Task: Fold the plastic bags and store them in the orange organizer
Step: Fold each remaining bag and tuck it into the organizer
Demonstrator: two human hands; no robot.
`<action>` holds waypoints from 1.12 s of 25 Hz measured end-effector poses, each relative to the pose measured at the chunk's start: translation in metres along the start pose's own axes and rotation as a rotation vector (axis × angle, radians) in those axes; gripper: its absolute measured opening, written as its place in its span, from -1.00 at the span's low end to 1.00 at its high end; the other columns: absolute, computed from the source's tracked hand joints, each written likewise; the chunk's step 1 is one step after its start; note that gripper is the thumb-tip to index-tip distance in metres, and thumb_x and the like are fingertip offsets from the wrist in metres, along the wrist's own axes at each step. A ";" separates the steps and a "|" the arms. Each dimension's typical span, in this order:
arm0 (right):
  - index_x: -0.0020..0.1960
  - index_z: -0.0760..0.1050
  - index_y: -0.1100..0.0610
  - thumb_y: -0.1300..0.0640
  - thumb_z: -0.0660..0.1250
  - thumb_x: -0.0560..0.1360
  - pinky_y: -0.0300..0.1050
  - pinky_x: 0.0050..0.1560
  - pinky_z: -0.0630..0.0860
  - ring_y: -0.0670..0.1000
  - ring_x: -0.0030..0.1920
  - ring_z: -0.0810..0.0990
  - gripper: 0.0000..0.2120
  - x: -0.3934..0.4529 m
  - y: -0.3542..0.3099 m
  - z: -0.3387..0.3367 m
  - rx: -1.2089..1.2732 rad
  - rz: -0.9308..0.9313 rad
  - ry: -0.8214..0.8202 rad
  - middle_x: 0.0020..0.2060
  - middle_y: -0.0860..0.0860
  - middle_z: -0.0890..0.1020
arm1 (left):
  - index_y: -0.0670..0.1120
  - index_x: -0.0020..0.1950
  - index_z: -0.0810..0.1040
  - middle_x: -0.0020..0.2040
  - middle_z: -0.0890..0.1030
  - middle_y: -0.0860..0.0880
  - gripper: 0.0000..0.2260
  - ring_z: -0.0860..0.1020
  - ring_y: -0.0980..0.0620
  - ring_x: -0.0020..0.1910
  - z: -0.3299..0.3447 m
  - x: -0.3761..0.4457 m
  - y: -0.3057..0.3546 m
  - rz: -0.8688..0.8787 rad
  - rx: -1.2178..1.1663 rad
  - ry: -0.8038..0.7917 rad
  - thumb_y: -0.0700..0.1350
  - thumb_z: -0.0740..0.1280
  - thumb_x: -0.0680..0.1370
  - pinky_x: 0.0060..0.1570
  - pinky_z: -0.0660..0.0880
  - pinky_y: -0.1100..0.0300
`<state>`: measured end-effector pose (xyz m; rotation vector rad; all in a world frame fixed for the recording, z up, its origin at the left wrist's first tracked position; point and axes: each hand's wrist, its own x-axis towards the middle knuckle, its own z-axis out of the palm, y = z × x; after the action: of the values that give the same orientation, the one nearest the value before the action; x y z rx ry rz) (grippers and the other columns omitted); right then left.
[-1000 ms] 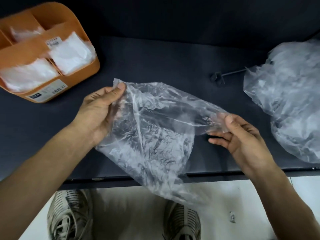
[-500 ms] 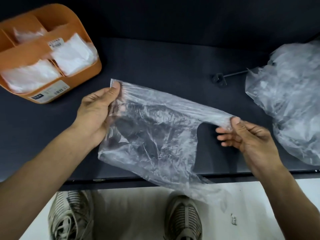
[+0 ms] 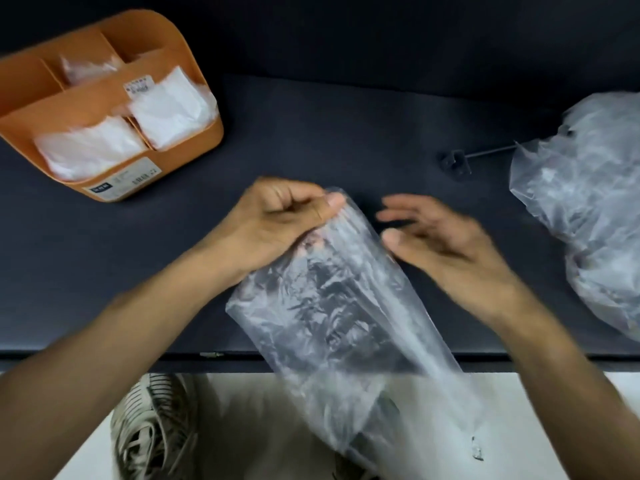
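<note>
Clear, crinkled plastic hangs from the left hand (image 3: 277, 225): a thin transparent plastic bag (image 3: 332, 306) whose top end is gathered and pinched between the curled fingers and the thumb of that hand. From the grip the bag slants down and to the right, crosses the front edge of the dark table (image 3: 311, 140) and ends in front of the pale floor (image 3: 242, 427). Its lower part is blurred, so its exact outline there cannot be made out.

The right hand (image 3: 436, 237) is just beside the bag's upper right edge, fingers loosely spread and only slightly bent, holding nothing. It is smeared by motion; whether the thumb tip touches the plastic cannot be told.

At the far left of the table stands the orange organizer (image 3: 194, 147), with several compartments. Folded white plastic bags (image 3: 166, 109) sit in the two nearest compartments, and another shows in a compartment behind them. A white label is stuck on its front wall and a smaller one on an inner divider.

At the right edge of the table lies a pile of loose clear bags (image 3: 588, 202), well apart from the hands. A thin metal rod with a small dark clip (image 3: 455, 162) at its end pokes out from under the pile towards the middle of the table.

Below the table edge, a grey laced shoe (image 3: 152, 427) rests on the floor.
</note>
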<state>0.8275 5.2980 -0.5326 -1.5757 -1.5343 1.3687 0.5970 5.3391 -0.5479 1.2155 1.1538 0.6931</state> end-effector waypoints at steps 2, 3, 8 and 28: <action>0.12 0.66 0.10 0.00 0.46 0.49 -0.06 0.03 0.63 0.03 -0.02 0.71 -0.74 0.016 -0.008 0.030 0.068 0.045 -0.152 -0.03 0.07 0.73 | -0.14 -0.12 0.70 -0.22 0.67 -0.26 -0.71 0.57 -0.01 -0.29 0.009 0.001 0.004 0.053 0.042 -0.031 0.08 0.37 0.53 -0.25 0.53 0.13; 0.02 0.69 0.14 0.08 0.45 0.53 -0.03 -0.04 0.63 0.06 -0.10 0.71 -0.86 0.021 -0.009 0.038 0.107 0.064 -0.134 -0.11 0.14 0.73 | -0.13 -0.12 0.69 -0.24 0.65 -0.28 -0.66 0.55 -0.03 -0.31 0.009 0.001 0.003 0.052 0.051 -0.005 0.14 0.36 0.54 -0.23 0.51 0.09; -0.13 0.66 0.24 0.17 0.40 0.57 -0.13 -0.29 0.62 0.04 -0.33 0.66 -0.84 0.023 0.001 0.034 0.473 0.200 0.337 -0.27 0.16 0.71 | 0.03 0.08 0.69 -0.02 0.73 0.00 -0.61 0.68 0.07 0.02 -0.033 -0.010 -0.011 -0.175 0.048 -0.104 0.25 0.45 0.38 0.11 0.54 0.18; -0.07 0.63 -0.03 -0.01 0.44 0.53 -0.36 -0.16 0.46 -0.21 -0.18 0.60 -0.93 0.049 0.011 0.019 -0.551 0.001 -0.055 -0.25 -0.20 0.65 | -0.07 0.12 0.56 -0.21 0.72 0.03 -0.70 0.64 0.16 -0.22 -0.056 -0.004 -0.021 -0.064 -0.041 0.175 -0.41 0.40 0.51 -0.10 0.54 0.33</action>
<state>0.8066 5.3366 -0.5627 -1.8577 -2.0663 1.0433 0.5397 5.3497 -0.5638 1.0957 1.3112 0.7831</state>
